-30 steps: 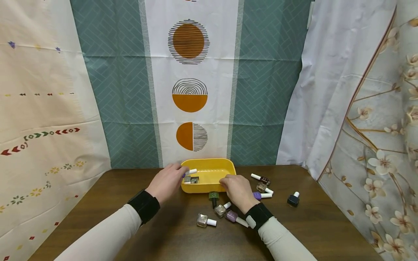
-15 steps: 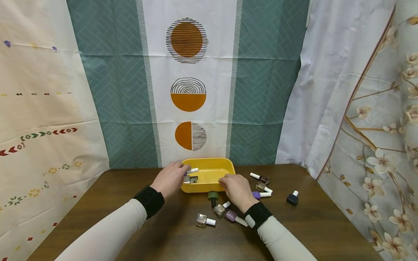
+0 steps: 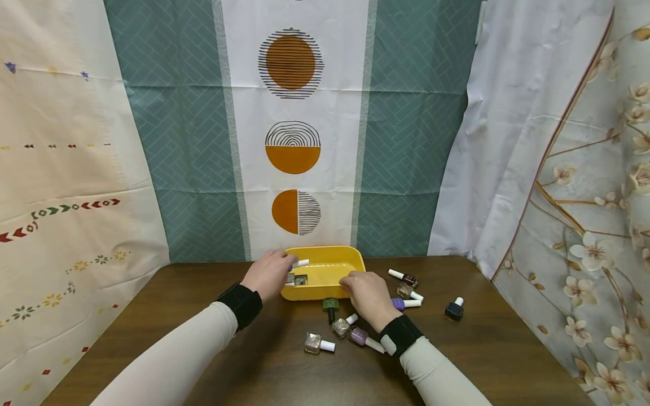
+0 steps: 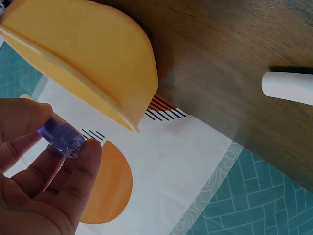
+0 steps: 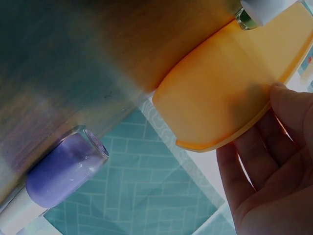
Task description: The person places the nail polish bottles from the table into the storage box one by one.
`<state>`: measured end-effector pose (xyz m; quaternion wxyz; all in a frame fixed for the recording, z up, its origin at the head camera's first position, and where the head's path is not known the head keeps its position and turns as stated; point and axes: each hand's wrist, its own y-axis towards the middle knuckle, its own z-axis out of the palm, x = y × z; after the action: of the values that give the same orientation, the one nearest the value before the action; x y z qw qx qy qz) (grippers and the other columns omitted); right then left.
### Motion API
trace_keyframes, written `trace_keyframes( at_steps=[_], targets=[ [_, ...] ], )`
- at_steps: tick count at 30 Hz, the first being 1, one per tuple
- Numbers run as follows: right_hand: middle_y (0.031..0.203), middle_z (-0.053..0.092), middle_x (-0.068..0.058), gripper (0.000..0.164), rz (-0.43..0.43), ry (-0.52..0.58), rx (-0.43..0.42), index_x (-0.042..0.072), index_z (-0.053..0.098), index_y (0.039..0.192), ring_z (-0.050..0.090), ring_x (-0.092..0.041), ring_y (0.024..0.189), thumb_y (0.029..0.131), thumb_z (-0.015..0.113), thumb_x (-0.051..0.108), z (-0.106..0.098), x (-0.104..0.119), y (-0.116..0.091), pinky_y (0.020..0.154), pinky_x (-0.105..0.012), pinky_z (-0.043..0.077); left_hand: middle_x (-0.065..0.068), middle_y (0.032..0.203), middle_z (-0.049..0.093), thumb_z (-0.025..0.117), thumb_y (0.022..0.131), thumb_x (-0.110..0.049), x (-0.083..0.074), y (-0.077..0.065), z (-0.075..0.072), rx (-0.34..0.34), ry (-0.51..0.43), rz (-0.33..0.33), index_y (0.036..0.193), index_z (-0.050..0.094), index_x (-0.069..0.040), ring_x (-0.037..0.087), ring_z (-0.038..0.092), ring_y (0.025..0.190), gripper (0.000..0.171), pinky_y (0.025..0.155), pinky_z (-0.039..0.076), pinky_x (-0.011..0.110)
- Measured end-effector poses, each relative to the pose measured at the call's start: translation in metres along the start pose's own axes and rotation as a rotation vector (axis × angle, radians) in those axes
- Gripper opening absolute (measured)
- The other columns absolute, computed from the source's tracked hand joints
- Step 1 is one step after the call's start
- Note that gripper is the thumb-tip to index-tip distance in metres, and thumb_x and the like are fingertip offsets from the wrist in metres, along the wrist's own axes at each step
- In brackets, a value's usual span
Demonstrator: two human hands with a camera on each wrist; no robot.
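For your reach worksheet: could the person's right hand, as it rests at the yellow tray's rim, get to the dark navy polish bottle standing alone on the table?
Probably yes. The right hand only touches the yellow tray, and bare table separates it from the navy bottle.

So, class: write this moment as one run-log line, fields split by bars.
left hand: pinches purple polish bottle over yellow tray | right hand: fingers on tray rim | table: loose bottles

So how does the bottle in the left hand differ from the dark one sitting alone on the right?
The held bottle is purple, the lone bottle nearly black. The held bottle lies sideways over the yellow tray, pinched in the left hand's fingers; the lone bottle stands upright on the table, untouched. Both have white caps.
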<state>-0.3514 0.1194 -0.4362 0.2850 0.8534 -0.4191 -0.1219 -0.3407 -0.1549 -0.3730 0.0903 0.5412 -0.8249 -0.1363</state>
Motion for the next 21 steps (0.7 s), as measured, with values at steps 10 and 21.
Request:
trace_keyframes(
  at_steps=[10, 21],
  targets=[
    [0.085, 0.073, 0.003, 0.008, 0.010, 0.005, 0.008, 0.016, 0.085, 0.099, 0.071, -0.023, 0.078, 0.096, 0.086, 0.009, 0.000, -0.001, -0.001, 0.075, -0.044, 0.062, 0.011, 0.114, 0.075, 0.088, 0.094, -0.007, -0.002, 0.020, 0.014, 0.008, 0.005, -0.024, 0.127, 0.077, -0.011, 0.032, 0.066, 0.104, 0.035, 0.106, 0.058, 0.049],
    [0.085, 0.073, 0.003, 0.007, 0.012, 0.003, 0.017, 0.016, 0.084, 0.098, 0.071, -0.023, 0.079, 0.097, 0.086, 0.010, -0.002, 0.001, 0.001, 0.077, -0.044, 0.062, 0.009, 0.101, 0.071, 0.086, 0.096, -0.003, -0.005, 0.032, 0.019, 0.057, -0.060, -0.070, 0.122, 0.077, -0.008, 0.029, 0.061, 0.094, 0.028, 0.102, 0.058, 0.047]
  ],
)
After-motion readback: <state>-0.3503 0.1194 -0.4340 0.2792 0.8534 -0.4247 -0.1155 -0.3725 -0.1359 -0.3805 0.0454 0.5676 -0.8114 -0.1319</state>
